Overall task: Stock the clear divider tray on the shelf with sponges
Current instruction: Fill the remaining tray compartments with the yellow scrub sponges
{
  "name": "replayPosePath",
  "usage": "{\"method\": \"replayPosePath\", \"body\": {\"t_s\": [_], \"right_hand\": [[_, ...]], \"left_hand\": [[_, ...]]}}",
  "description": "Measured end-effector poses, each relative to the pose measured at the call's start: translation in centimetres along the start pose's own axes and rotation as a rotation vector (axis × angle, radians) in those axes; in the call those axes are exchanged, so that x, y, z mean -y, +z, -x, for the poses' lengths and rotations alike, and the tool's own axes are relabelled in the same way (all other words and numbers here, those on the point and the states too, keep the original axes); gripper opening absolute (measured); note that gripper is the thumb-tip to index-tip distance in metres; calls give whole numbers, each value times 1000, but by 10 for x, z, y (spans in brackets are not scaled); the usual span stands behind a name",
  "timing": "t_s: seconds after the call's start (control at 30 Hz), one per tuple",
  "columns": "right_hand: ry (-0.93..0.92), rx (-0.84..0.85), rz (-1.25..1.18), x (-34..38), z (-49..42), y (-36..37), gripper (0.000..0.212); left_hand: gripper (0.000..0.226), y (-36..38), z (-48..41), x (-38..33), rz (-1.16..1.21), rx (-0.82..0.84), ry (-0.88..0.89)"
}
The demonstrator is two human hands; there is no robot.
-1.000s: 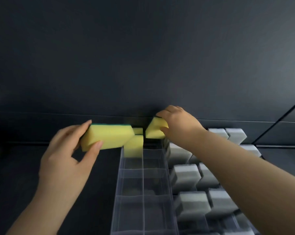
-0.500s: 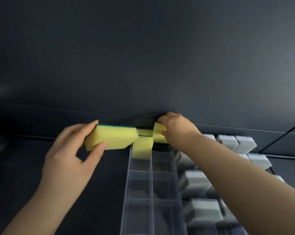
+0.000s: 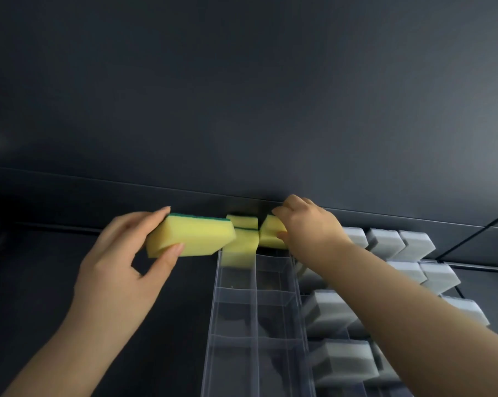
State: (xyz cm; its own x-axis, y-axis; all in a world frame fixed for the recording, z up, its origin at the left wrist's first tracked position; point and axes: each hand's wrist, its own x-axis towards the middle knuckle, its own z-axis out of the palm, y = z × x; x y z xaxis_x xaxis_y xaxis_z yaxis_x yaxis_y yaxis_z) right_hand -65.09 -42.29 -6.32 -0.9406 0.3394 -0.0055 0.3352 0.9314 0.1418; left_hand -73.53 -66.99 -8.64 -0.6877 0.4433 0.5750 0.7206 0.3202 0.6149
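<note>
My right hand [image 3: 311,224] pinches a yellow foam sponge with a green scouring layer [image 3: 270,235] between thumb and fingertips. It is at the far end of the clear plastic divider tray [image 3: 213,310], which runs away from me along the dark shelf [image 3: 41,282]. The sponge sits over the far right compartment, close against the dark back panel [image 3: 242,110]. I cannot tell whether it has reached the bottom.

To do this well, I judge I should stand the sponge on edge, square to the tray's walls. Then I should press it down and back until it sits level with its neighbours, and let go without dragging it up. Foam is soft and springy, so a light pinch should be enough.

My left hand [image 3: 121,270] grips a second yellow sponge with a green top [image 3: 190,239], fingers over the far edge and thumb on the near face. It is held just left of the tray's far end, outside it, ready for the next slot.

In the tray, the far left compartment holds two yellow sponges [image 3: 240,244], one in front and another behind it. The nearer compartments in both columns hold nothing I can see, so most of the stocking lies ahead. Just beside the tray on the right, grey block sponges [image 3: 328,310] stand in rows.
</note>
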Motion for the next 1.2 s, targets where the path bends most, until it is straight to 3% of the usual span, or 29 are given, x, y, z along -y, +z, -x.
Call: {"method": "replayPosePath", "body": {"t_s": [0.17,0.3,0.47,0.67,0.77,1.03,1.2], "right_hand": [[-83,-73,100,1,-1,9,41],[-115,-15,131,6,-5,14,46],[-117,-81,155,4,-5,13,36],[30,-157,-315,-25,15,-5,36],[-6,-240,-488,-34,28,-13,31],[-98,-230,-520,-31,49,-8,38],[-134,-323,-439,-39,51,0,45]], "left_hand": [[51,1,2,-3,-7,18,3],[50,0,2,-5,-21,8,26],[50,-4,7,-5,-17,12,14],[51,-2,5,-13,38,90,24],[51,12,-6,-28,59,142,101],[42,82,-55,-59,-24,391,201],[40,101,-69,-64,-79,472,199]]}}
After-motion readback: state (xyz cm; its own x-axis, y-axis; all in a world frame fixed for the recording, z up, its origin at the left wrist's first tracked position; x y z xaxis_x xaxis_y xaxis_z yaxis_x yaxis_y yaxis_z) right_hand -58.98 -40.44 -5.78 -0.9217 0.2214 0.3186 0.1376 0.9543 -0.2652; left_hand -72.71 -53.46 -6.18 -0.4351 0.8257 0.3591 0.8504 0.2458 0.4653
